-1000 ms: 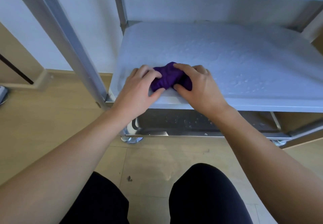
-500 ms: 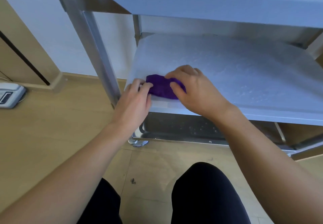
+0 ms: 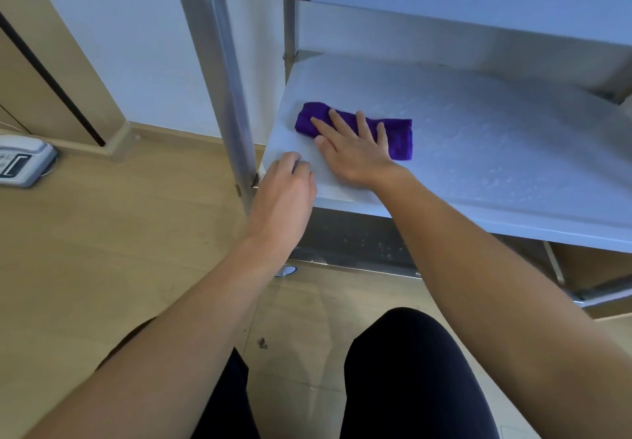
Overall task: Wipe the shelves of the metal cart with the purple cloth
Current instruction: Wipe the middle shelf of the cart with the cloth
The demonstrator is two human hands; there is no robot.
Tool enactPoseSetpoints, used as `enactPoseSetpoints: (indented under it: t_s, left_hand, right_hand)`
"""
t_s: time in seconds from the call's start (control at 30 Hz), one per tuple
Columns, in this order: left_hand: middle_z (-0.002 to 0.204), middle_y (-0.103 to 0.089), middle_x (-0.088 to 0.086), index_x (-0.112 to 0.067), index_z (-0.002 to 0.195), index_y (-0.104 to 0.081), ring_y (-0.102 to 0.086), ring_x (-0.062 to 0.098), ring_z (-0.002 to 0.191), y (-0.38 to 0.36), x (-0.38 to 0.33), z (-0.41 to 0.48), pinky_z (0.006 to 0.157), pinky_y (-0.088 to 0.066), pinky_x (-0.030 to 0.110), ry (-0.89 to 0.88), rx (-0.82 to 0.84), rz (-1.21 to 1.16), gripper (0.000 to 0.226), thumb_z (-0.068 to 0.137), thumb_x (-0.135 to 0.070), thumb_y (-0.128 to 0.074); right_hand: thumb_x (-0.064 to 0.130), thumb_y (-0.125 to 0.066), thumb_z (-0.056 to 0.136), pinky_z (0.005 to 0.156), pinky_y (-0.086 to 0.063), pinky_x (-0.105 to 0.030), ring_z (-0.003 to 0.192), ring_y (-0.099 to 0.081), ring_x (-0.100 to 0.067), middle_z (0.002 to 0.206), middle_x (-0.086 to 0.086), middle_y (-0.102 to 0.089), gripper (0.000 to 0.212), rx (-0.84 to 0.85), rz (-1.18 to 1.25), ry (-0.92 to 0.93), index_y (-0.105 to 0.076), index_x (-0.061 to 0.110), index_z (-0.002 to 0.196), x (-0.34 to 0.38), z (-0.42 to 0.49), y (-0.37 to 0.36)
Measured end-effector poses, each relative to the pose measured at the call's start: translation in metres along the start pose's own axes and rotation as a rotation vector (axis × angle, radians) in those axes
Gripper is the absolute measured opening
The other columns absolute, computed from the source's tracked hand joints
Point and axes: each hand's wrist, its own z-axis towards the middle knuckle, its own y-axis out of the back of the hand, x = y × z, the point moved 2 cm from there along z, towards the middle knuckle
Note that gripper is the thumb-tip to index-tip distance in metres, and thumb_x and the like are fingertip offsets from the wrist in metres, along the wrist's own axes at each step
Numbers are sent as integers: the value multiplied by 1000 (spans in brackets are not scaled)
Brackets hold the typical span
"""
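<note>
Released by the left hand point(image 3: 284, 188) — now loosely curled, empty — the folded purple cloth point(image 3: 398, 137) lies on the grey metal cart's middle shelf point(image 3: 496, 151), left end, under the flat-fingered right hand point(image 3: 355, 153); uneven pressure may bunch it.

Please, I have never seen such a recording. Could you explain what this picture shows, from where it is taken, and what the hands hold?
There is no machine here: a person wears a camera on the head, looking down at both bare arms. The right hand presses flat, with straight fingers, on a folded purple cloth lying on the pale middle shelf of a metal cart. The left hand rests on the shelf's front left corner and holds nothing visible. Below are dark-clothed knees and a wooden floor.
</note>
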Motion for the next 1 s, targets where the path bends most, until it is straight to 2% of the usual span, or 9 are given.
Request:
enactPoseSetpoints:
  t_s: [0.2, 0.33, 0.67, 0.73, 0.8, 0.87, 0.9, 0.93, 1.0]
  left_hand:
    - [106, -59, 12, 3, 90, -65, -56, 30, 88, -5, 0, 2, 63, -53, 44, 66, 84, -14, 14, 92, -7, -55]
    - [111, -56, 9, 1, 96, -65, -54, 26, 94, -1, -1, 4, 71, -50, 40, 81, 98, -56, 22, 97, -13, -47]
    - [108, -56, 13, 0, 104, -63, -57, 27, 92, 4, -2, 11, 69, -40, 31, 77, 99, -44, 26, 100, -16, -44]
    - [108, -55, 12, 0, 104, -63, -57, 28, 91, 5, -3, 12, 70, -44, 36, 79, 108, -40, 25, 100, -17, -44]
    - [107, -55, 12, -1, 103, -63, -57, 28, 91, 4, -3, 12, 72, -47, 39, 90, 116, -39, 25, 100, -17, -44]
    - [107, -55, 12, 0, 103, -63, -57, 28, 91, 4, -4, 12, 72, -47, 39, 96, 116, -43, 25, 99, -16, -44]
    - [106, -55, 12, 0, 102, -63, -57, 28, 91, 5, -4, 12, 72, -48, 39, 96, 115, -49, 25, 99, -15, -44]
    - [105, -56, 12, 1, 101, -63, -57, 28, 90, 5, -4, 12, 72, -49, 39, 97, 112, -57, 25, 98, -14, -44]
    - [105, -56, 12, 1, 101, -64, -57, 27, 89, 7, -4, 13, 72, -49, 38, 107, 107, -69, 23, 97, -12, -45]
  right_hand:
    - [56, -13, 101, 118, 9, -57, 150, 11, -33, 164, 11, 3, 56, -8, -13, 0, -5, 42, 154, 0, -23, -3]
    - [56, -15, 101, 119, 7, -56, 151, 8, -32, 164, 13, 0, 55, -1, 25, 26, -11, 43, 154, 3, -65, -3]
    - [49, -16, 104, 117, 11, -56, 151, 8, -30, 163, 16, -5, 49, -27, 121, 26, -19, 44, 152, 7, -65, -8]
    - [42, -23, 106, 118, 5, -55, 151, -3, -29, 162, 13, -19, 44, -119, 189, 53, -32, 40, 149, 2, -65, -9]
    - [27, -35, 106, 120, -12, -52, 146, -25, -30, 153, 3, -41, 38, -237, 304, 90, -50, 28, 140, -6, -67, -5]
    - [6, -43, 99, 105, -39, -48, 124, -52, -34, 129, -8, -62, 34, -381, 327, 92, -64, 12, 125, -19, -71, 1]
    - [1, -44, 95, 96, -46, -48, 113, -57, -35, 119, -10, -66, 33, -443, 271, 67, -66, 8, 119, -27, -71, 5]
    - [1, -45, 94, 93, -47, -49, 111, -56, -35, 117, -10, -66, 33, -463, 191, 29, -65, 7, 120, -34, -71, 8]
    - [15, -47, 99, 107, -36, -49, 126, -47, -35, 133, -9, -58, 38, -336, 97, -62, -54, 12, 135, -46, -69, 14]
